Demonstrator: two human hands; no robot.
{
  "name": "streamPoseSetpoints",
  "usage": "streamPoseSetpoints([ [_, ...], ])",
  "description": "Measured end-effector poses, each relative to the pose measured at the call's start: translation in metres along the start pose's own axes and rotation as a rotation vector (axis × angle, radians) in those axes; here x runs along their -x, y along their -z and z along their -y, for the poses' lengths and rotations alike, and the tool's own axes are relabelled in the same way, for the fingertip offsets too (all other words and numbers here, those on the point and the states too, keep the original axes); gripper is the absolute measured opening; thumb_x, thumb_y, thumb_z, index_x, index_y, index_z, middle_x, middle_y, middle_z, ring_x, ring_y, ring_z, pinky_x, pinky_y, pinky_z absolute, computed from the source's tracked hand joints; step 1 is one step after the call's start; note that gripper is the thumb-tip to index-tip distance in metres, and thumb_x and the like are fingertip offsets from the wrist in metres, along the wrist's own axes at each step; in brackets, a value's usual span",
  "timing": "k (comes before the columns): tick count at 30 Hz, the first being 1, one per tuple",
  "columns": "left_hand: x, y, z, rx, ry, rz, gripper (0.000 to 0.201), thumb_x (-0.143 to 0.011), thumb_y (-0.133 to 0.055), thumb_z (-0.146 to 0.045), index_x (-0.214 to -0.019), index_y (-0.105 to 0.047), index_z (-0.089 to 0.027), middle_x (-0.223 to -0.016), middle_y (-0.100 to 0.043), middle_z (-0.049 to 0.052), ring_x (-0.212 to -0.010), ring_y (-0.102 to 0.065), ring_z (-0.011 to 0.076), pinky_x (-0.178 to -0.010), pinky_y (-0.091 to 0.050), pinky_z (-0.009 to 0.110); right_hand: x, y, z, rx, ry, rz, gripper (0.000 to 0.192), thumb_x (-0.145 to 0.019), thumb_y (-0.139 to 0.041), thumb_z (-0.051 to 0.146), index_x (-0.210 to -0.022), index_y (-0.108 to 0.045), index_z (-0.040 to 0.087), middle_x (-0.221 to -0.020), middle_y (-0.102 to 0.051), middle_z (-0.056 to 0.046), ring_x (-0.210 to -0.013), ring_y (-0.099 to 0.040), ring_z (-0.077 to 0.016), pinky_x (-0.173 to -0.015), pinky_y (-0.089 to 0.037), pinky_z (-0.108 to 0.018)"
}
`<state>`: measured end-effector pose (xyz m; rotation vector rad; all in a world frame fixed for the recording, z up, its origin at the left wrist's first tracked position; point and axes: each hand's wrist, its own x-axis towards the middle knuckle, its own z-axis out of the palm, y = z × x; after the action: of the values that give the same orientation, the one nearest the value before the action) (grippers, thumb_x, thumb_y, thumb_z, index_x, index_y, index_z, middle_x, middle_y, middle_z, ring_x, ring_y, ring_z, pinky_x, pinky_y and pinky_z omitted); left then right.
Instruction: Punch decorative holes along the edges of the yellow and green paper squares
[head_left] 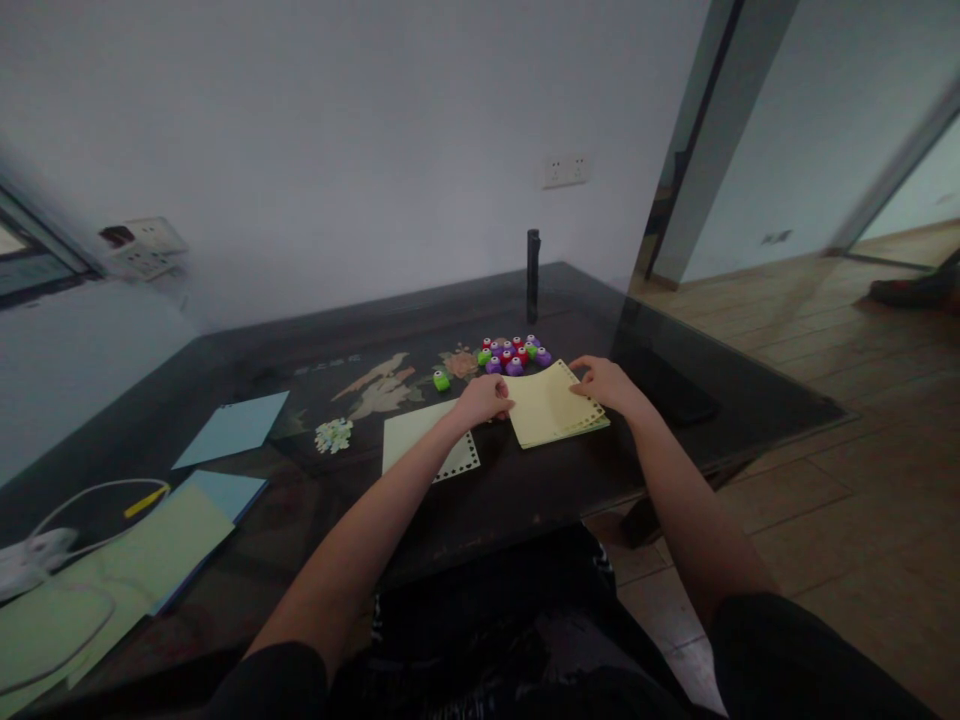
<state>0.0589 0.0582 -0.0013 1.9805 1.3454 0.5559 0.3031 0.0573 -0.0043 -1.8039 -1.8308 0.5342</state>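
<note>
My left hand (484, 399) pinches the left edge of a pale yellow sheet of paper (551, 405). At the sheet's right edge, which has a row of punched shapes, my right hand (602, 383) grips it between thumb and fingers. Under it a greenish sheet shows at the lower right corner. Another pale sheet (420, 435) with punched shapes along its lower edge lies beneath my left forearm. Just behind my hands stands a cluster of small purple, red and green craft punches (514, 355). One green punch (441, 380) sits apart to the left.
A pile of tiny paper cutouts (333, 435) lies on the dark table (315, 520). Blue paper (236, 428), yellow-green sheets (157, 560) and a white cable with a yellow tag (146, 502) are at left. A black upright cylinder (532, 275) stands behind; a dark flat object (670, 388) lies right.
</note>
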Motion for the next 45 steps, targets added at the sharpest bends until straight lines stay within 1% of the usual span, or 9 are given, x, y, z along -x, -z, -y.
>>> streamPoseSetpoints([
  [7,-0.003,-0.005,0.005,-0.131,-0.046,-0.039,0.012,-0.068,-0.066,-0.017,-0.070,-0.053,-0.017,-0.059,-0.064,0.000,-0.053,-0.062,0.0144,-0.055,-0.045,0.024,-0.001,-0.001,-0.004,0.094,-0.020,0.019,0.033,-0.066,-0.069,0.018,-0.098,-0.067,0.021,-0.072,-0.067,-0.002,-0.065,-0.061,-0.0157,-0.062,-0.045,-0.026],
  [13,-0.001,-0.005,0.002,-0.211,-0.023,-0.024,0.011,-0.069,-0.064,-0.019,-0.074,-0.055,-0.018,-0.063,-0.066,0.001,-0.055,-0.063,0.0153,-0.056,-0.045,0.024,0.000,-0.002,-0.002,0.184,-0.034,0.016,0.033,-0.067,-0.068,0.020,-0.099,-0.066,0.021,-0.080,-0.068,-0.003,-0.071,-0.063,-0.0171,-0.063,-0.045,-0.026],
  [17,-0.001,-0.006,0.001,-0.248,-0.014,-0.023,0.012,-0.068,-0.065,-0.020,-0.074,-0.055,-0.018,-0.061,-0.065,0.001,-0.059,-0.063,0.0165,-0.059,-0.045,0.025,0.001,-0.002,-0.002,0.244,-0.047,0.032,0.033,-0.068,-0.067,0.023,-0.101,-0.065,0.022,-0.084,-0.068,-0.004,-0.074,-0.063,-0.0190,-0.062,-0.044,-0.027],
  [23,-0.001,-0.007,-0.001,-0.272,-0.024,-0.053,0.012,-0.066,-0.066,-0.019,-0.071,-0.055,-0.019,-0.065,-0.066,0.003,-0.065,-0.063,0.0185,-0.061,-0.045,0.026,0.001,-0.002,-0.003,0.271,-0.067,0.030,0.033,-0.068,-0.068,0.026,-0.101,-0.066,0.023,-0.086,-0.068,-0.005,-0.075,-0.064,-0.0199,-0.064,-0.045,-0.029],
  [28,0.002,-0.008,-0.004,-0.260,-0.005,-0.086,0.013,-0.064,-0.067,-0.020,-0.070,-0.056,-0.019,-0.067,-0.065,0.003,-0.066,-0.063,0.0182,-0.060,-0.045,0.025,0.002,0.000,-0.001,0.305,-0.102,0.025,0.032,-0.068,-0.068,0.031,-0.099,-0.066,0.025,-0.092,-0.068,-0.006,-0.081,-0.064,-0.0225,-0.068,-0.046,-0.032],
  [34,0.002,-0.009,-0.005,-0.339,0.003,-0.072,0.010,-0.066,-0.064,-0.020,-0.074,-0.057,-0.019,-0.079,-0.067,0.006,-0.074,-0.063,0.0208,-0.063,-0.045,0.027,0.004,0.000,0.001,0.338,-0.116,0.003,0.032,-0.072,-0.064,0.036,-0.102,-0.065,0.024,-0.099,-0.067,-0.009,-0.089,-0.063,-0.0259,-0.072,-0.046,-0.035],
  [40,0.002,-0.010,-0.005,-0.358,0.006,-0.077,0.012,-0.067,-0.065,-0.022,-0.077,-0.059,-0.019,-0.083,-0.067,0.006,-0.077,-0.063,0.0212,-0.067,-0.046,0.028,0.003,-0.002,-0.001,0.342,-0.080,-0.002,0.030,-0.072,-0.064,0.036,-0.101,-0.065,0.024,-0.097,-0.067,-0.008,-0.086,-0.063,-0.0240,-0.070,-0.046,-0.033],
  [45,0.003,-0.011,-0.004,-0.365,-0.017,-0.101,0.010,-0.069,-0.064,-0.022,-0.077,-0.059,-0.019,-0.081,-0.067,0.006,-0.075,-0.062,0.0206,-0.064,-0.045,0.027,0.004,-0.001,0.001,0.339,-0.092,0.008,0.030,-0.073,-0.065,0.036,-0.101,-0.065,0.025,-0.098,-0.067,-0.008,-0.087,-0.063,-0.0252,-0.070,-0.046,-0.034],
])
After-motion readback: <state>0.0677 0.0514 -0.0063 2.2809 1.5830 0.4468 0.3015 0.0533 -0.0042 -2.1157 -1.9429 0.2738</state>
